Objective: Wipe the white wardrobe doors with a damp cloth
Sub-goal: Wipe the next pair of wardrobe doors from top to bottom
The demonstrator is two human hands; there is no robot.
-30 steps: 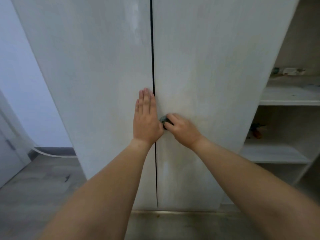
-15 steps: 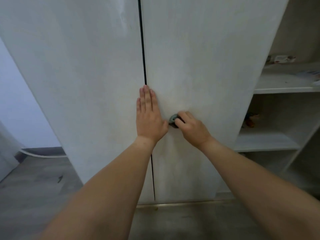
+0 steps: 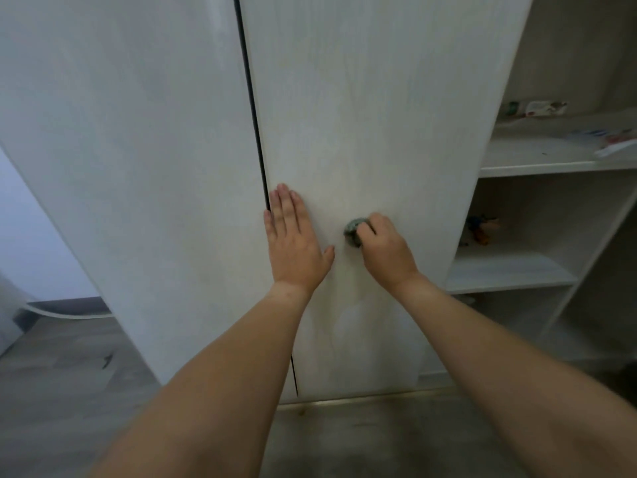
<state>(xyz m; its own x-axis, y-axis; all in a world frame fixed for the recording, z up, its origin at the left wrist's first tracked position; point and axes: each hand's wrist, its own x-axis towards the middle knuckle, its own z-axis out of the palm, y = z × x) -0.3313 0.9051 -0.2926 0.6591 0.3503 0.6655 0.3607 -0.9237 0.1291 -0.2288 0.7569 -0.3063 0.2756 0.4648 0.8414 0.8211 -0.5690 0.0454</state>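
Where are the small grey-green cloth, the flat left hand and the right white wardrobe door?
small grey-green cloth (image 3: 353, 231), head view, exposed wad.
flat left hand (image 3: 296, 243), head view, back.
right white wardrobe door (image 3: 372, 98), head view, upper panel.

No readable text, labels or numbers anywhere. The packet (image 3: 537, 108) on the upper shelf (image 3: 537, 163) has red and white print, too blurred to read (same for the flat printed item (image 3: 617, 141) at that shelf's right end, blue and red marks only).

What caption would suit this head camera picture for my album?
Left hand flat on the right wardrobe door while the right hand rubs it with a balled grey cloth.
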